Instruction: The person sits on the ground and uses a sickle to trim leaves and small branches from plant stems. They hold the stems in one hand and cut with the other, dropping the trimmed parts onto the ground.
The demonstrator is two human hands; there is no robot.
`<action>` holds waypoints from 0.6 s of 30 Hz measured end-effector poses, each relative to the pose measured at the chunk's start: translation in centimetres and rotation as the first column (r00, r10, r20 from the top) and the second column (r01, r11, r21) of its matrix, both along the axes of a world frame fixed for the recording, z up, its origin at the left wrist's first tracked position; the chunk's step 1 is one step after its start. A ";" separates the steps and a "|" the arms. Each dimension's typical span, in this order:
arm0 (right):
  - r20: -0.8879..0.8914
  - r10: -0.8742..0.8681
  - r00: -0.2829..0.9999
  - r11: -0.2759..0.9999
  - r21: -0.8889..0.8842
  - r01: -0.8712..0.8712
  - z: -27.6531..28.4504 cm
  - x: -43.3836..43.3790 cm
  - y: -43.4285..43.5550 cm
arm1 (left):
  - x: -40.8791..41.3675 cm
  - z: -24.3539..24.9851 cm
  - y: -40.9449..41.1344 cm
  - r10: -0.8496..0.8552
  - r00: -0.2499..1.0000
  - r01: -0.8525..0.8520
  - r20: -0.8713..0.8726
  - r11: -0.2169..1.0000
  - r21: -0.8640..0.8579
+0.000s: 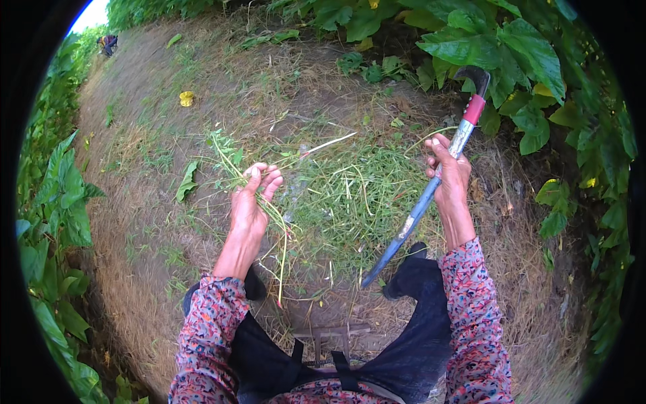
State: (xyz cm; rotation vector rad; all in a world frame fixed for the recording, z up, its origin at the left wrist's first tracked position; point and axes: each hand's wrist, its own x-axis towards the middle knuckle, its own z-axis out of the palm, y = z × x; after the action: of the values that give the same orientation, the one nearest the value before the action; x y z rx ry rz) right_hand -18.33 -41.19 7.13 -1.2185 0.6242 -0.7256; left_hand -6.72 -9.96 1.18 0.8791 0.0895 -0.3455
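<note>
My left hand (255, 197) grips a small bunch of thin green stems (282, 262), some with reddish ends. Leafy tops spread up and left from the fingers, while the bare stalks hang toward my feet. In my right hand (450, 171) is a long-handled sickle (419, 204), with a blue and silver handle, a red collar and a short dark hooked blade pointing away from me. A thin stem (426, 137) also reaches the right fingertips. Between the two hands lies a loose heap of cut grass and weeds (363, 197) on the ground.
Dense leafy plants (530, 60) crowd the upper right, close to the sickle blade. Another leafy row (60, 197) lines the left. A yellow flower (186, 98) lies on the soil. A wooden piece (333, 331) sits between my legs. Far off, a person (107, 44) bends down.
</note>
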 end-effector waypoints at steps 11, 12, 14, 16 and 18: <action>-0.025 0.118 0.993 0.979 -0.165 -0.120 -0.4 1.4 5.6 | -0.5 1.3 -0.4 -0.009 1.000 0.007 -0.020 0.998 -0.060; 0.002 0.121 0.993 0.977 -0.178 -0.119 -0.6 1.6 5.4 | -0.6 1.4 -0.4 -0.007 1.000 0.005 -0.027 0.997 -0.076; -0.050 0.141 0.989 0.969 -0.198 -0.148 -1.0 1.8 5.0 | -0.7 1.7 -0.3 -0.012 1.000 0.010 -0.020 0.996 -0.087; -0.094 0.169 0.981 0.968 -0.172 -0.183 -1.1 1.8 5.0 | -0.7 1.7 -0.4 -0.019 1.000 0.016 -0.023 0.994 -0.105; -0.059 0.219 0.974 0.966 -0.130 -0.225 -1.5 2.1 6.1 | -0.6 1.4 -0.1 -0.063 0.998 0.061 -0.012 0.988 -0.140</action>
State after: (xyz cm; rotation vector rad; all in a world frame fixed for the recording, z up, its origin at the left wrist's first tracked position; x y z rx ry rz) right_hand -16.27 -35.13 5.63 -1.4086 0.4700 -0.5612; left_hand -7.30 -10.10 2.54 0.7413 0.0526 -0.4125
